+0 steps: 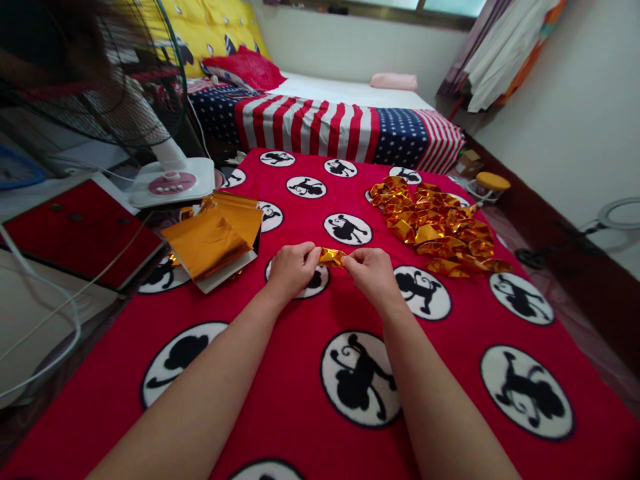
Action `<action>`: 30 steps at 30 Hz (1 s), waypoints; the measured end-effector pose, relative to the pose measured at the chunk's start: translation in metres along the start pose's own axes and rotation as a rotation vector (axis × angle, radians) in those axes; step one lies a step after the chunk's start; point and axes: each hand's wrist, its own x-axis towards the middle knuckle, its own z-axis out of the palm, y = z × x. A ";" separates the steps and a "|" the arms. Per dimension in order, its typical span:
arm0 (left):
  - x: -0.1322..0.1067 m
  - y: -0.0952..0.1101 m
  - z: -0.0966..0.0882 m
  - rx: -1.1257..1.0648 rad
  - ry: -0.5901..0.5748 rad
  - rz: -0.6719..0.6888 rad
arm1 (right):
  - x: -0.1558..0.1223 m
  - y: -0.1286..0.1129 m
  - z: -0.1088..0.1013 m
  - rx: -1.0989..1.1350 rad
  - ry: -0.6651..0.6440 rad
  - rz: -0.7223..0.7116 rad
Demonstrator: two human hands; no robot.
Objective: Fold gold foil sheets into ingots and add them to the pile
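Note:
A small folded piece of gold foil paper (332,257) is stretched between my two hands, over the middle of the red cloth (280,373). My left hand (295,268) pinches its left end, thumb and fingers closed. At the other end, my right hand (371,272) grips it the same way. To the left lies a stack of flat gold foil sheets (213,237), with white backing showing at the lower edge. A heap of folded gold foil pieces (435,223) is spread on the cloth to the right, beyond my right hand.
An electric fan (173,177) stands at the left beside a dark red panel (83,227), with white cables (75,320) nearby. Behind the cloth is a bed with a stars-and-stripes cover (310,127). A yellow-topped stool (493,181) is on the floor at the right.

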 end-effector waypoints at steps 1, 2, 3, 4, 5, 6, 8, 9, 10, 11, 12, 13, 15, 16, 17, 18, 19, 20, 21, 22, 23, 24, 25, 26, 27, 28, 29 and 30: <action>0.000 0.000 0.000 0.000 -0.007 0.007 | 0.001 0.001 0.000 0.037 0.002 0.015; 0.000 -0.001 0.001 0.001 -0.015 0.012 | 0.001 0.001 0.001 0.071 0.000 0.031; 0.001 -0.001 0.001 0.001 -0.021 0.015 | 0.002 0.002 0.001 0.099 -0.008 0.041; 0.001 -0.002 0.001 0.001 -0.026 0.018 | 0.003 0.004 0.002 0.118 -0.017 0.045; 0.001 -0.002 0.001 0.002 -0.032 0.022 | 0.003 0.005 0.002 0.129 -0.026 0.045; 0.001 -0.003 0.002 0.003 -0.038 0.026 | 0.004 0.006 0.002 0.133 -0.034 0.041; 0.002 -0.003 0.002 -0.001 -0.054 0.038 | 0.004 0.008 0.002 0.137 -0.042 0.033; 0.002 -0.004 0.002 -0.007 -0.062 0.044 | 0.004 0.008 0.002 0.139 -0.041 0.032; 0.002 -0.004 0.002 -0.015 -0.066 0.048 | 0.004 0.008 0.002 0.142 -0.039 0.033; 0.002 -0.005 0.002 -0.027 -0.067 0.049 | 0.004 0.009 0.001 0.143 -0.037 0.032; 0.003 -0.005 0.002 -0.042 -0.065 0.049 | 0.004 0.009 0.001 0.140 -0.039 0.031; 0.003 -0.006 0.003 -0.062 -0.059 0.046 | 0.004 0.008 0.000 0.135 -0.044 0.029; 0.004 -0.008 0.004 -0.120 -0.047 0.032 | 0.003 0.008 0.000 0.124 -0.061 0.019; 0.004 -0.009 0.005 -0.160 -0.043 0.023 | 0.003 0.007 -0.001 0.123 -0.066 0.014; 0.005 -0.010 0.006 -0.204 -0.040 0.014 | 0.003 0.006 -0.001 0.126 -0.069 0.010; 0.005 -0.010 0.006 -0.247 -0.041 0.006 | 0.003 0.006 -0.001 0.133 -0.067 0.008; 0.006 -0.011 0.007 -0.283 -0.044 0.000 | 0.003 0.006 0.000 0.142 -0.061 0.008; 0.006 -0.012 0.008 -0.310 -0.049 -0.004 | 0.003 0.005 0.000 0.154 -0.055 0.011; 0.006 -0.012 0.008 -0.326 -0.053 -0.007 | 0.003 0.005 0.000 0.170 -0.050 0.014; 0.006 -0.012 0.009 -0.333 -0.056 -0.009 | 0.003 0.005 0.001 0.189 -0.047 0.019; 0.006 -0.012 0.009 -0.333 -0.058 -0.010 | 0.003 0.005 0.001 0.211 -0.045 0.024; 0.006 -0.012 0.009 -0.329 -0.060 -0.008 | 0.003 0.005 0.002 0.234 -0.044 0.029; 0.006 -0.012 0.009 -0.322 -0.059 -0.006 | 0.003 0.005 0.002 0.259 -0.043 0.033; 0.005 -0.012 0.009 -0.313 -0.059 -0.001 | 0.003 0.006 0.003 0.282 -0.041 0.036; 0.005 -0.012 0.008 -0.301 -0.059 0.005 | 0.003 0.006 0.003 0.304 -0.038 0.040; 0.005 -0.011 0.008 -0.290 -0.059 0.012 | 0.003 0.007 0.003 0.324 -0.036 0.042; 0.005 -0.011 0.008 -0.281 -0.059 0.017 | 0.003 0.007 0.004 0.342 -0.035 0.045; 0.005 -0.011 0.008 -0.275 -0.059 0.022 | 0.003 0.008 0.004 0.359 -0.036 0.048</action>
